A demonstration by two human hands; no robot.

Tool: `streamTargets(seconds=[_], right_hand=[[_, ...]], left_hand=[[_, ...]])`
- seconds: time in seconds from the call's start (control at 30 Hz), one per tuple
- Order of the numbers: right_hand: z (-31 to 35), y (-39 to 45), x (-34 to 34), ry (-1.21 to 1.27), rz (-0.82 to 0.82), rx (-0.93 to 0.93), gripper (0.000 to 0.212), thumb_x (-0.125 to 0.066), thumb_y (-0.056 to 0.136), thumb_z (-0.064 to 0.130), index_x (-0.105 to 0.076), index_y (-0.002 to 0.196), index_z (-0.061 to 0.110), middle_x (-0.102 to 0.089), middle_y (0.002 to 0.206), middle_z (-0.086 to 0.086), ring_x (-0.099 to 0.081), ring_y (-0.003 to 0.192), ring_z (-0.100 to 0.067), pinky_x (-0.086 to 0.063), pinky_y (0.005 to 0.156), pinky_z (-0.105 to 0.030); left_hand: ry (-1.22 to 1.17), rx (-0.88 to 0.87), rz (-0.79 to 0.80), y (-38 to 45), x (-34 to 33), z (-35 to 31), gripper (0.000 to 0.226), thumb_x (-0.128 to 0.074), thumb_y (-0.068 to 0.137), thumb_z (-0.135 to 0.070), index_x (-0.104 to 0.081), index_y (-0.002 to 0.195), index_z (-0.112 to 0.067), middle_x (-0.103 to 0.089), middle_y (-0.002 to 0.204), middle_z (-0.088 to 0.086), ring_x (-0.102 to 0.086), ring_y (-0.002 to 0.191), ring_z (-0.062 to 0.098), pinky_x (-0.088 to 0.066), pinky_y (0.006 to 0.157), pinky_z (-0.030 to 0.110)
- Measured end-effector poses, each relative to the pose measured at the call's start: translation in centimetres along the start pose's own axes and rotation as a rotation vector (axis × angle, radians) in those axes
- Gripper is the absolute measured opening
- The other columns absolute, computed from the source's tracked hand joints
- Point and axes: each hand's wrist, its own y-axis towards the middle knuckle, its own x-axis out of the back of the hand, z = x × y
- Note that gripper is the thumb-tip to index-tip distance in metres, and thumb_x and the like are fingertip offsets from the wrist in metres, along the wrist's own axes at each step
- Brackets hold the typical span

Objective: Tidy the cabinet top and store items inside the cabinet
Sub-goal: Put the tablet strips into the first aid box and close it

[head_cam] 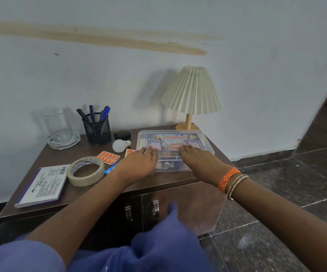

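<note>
A clear plastic first aid box (175,141) with a printed label lies on the right half of the brown cabinet top (170,178). My left hand (139,161) rests on its near left corner, fingers flat on the lid. My right hand (195,157) lies on the near right part of the lid, fingers also flat. Neither hand has the box lifted. Left of the box lie orange pill strips (108,157), a white bulb (120,145), a tape roll (86,170), a blue strip (110,170) and a white booklet (44,186).
At the back stand a glass (57,124) on a glass ashtray, a black mesh pen holder (96,128), a black earbud case (122,134) and a pleated lamp (192,91). The right cabinet door (190,205) stands ajar, with two metal handles below the top. Dark tiled floor lies right.
</note>
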Motion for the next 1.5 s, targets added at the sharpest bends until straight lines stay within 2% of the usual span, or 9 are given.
streamTargets(seconds=[0.07,0.17,0.27,0.47,0.8,0.97,1.17,1.33,1.5], right_hand=[[0.0,0.0,0.3,-0.009,0.015,0.015,0.070,-0.049,0.091,-0.004,-0.010,0.150,-0.001,-0.019,0.156,-0.021,-0.025,0.143,-0.030,-0.031,0.112,-0.036],[-0.7,-0.2,0.4,-0.018,0.002,0.021,0.070,-0.053,0.093,0.004,-0.013,0.151,0.006,-0.021,0.157,-0.014,-0.030,0.142,-0.025,-0.038,0.107,-0.036],[-1.2,-0.7,0.0,-0.009,-0.034,-0.018,0.073,-0.057,0.093,0.020,-0.014,0.151,0.013,-0.023,0.157,-0.011,-0.036,0.139,-0.025,-0.041,0.106,-0.037],[-0.4,-0.5,-0.5,0.004,-0.036,-0.095,0.073,-0.056,0.091,0.005,-0.014,0.150,0.003,-0.025,0.155,-0.016,-0.032,0.141,-0.028,-0.037,0.108,-0.037],[0.8,0.5,-0.2,0.067,-0.025,-0.181,0.065,-0.059,0.088,0.004,-0.026,0.144,-0.005,-0.040,0.144,-0.022,-0.042,0.133,-0.032,-0.042,0.105,-0.041],[0.9,0.5,-0.8,0.097,-0.058,-0.211,0.066,-0.060,0.090,0.008,-0.026,0.145,-0.003,-0.037,0.148,-0.021,-0.038,0.137,-0.031,-0.036,0.110,-0.039],[2.1,0.1,-1.2,0.183,-0.143,-0.316,0.063,-0.059,0.088,0.005,-0.030,0.144,0.001,-0.038,0.148,-0.017,-0.035,0.138,-0.028,-0.028,0.114,-0.035],[2.2,-0.9,1.3,0.198,-0.263,-0.392,0.037,-0.058,0.086,0.011,-0.056,0.124,0.014,-0.064,0.118,-0.005,-0.061,0.106,-0.022,-0.051,0.085,-0.031],[1.3,-1.3,5.1,0.161,-0.359,-0.489,0.037,-0.051,0.083,0.007,-0.062,0.115,0.023,-0.067,0.102,-0.005,-0.064,0.091,-0.028,-0.040,0.067,-0.029]], left_hand=[[-0.004,-0.031,-0.021,-0.3,-0.1,0.1,0.057,-0.041,0.098,-0.007,-0.012,0.145,0.006,-0.025,0.148,0.032,-0.038,0.134,0.042,-0.046,0.097,0.050],[-0.032,-0.017,-0.039,-0.3,0.1,0.4,0.055,-0.034,0.100,-0.009,-0.007,0.147,0.001,-0.021,0.152,0.027,-0.032,0.138,0.038,-0.045,0.098,0.048],[-0.085,-0.002,0.018,-0.3,1.0,0.5,0.053,-0.031,0.102,-0.019,-0.011,0.148,-0.003,-0.024,0.153,0.022,-0.035,0.138,0.033,-0.047,0.094,0.047],[-0.173,0.017,-0.007,-0.4,2.6,0.6,0.047,-0.030,0.099,-0.026,-0.028,0.143,-0.007,-0.045,0.140,0.015,-0.052,0.120,0.028,-0.047,0.086,0.040],[-0.325,0.138,-0.002,-0.4,3.7,-0.8,0.039,-0.040,0.097,-0.022,-0.040,0.134,-0.009,-0.053,0.126,0.012,-0.057,0.108,0.023,-0.038,0.073,0.025],[-0.427,0.163,0.014,-0.2,4.4,-0.5,0.030,-0.047,0.093,-0.022,-0.053,0.118,-0.007,-0.055,0.120,0.016,-0.058,0.103,0.027,-0.036,0.071,0.026],[-0.384,0.201,-0.053,-0.9,6.0,0.2,0.035,-0.053,0.089,-0.030,-0.053,0.120,-0.013,-0.056,0.121,0.010,-0.057,0.105,0.025,-0.037,0.073,0.029],[-0.300,0.271,-0.157,-1.4,7.7,1.1,0.032,-0.054,0.086,-0.034,-0.059,0.115,-0.021,-0.060,0.113,0.005,-0.058,0.102,0.025,-0.034,0.072,0.030],[-0.344,0.363,-0.376,-2.2,9.2,1.9,0.026,-0.044,0.092,-0.035,-0.061,0.109,-0.025,-0.064,0.100,0.002,-0.055,0.081,0.018,-0.027,0.065,0.025]])
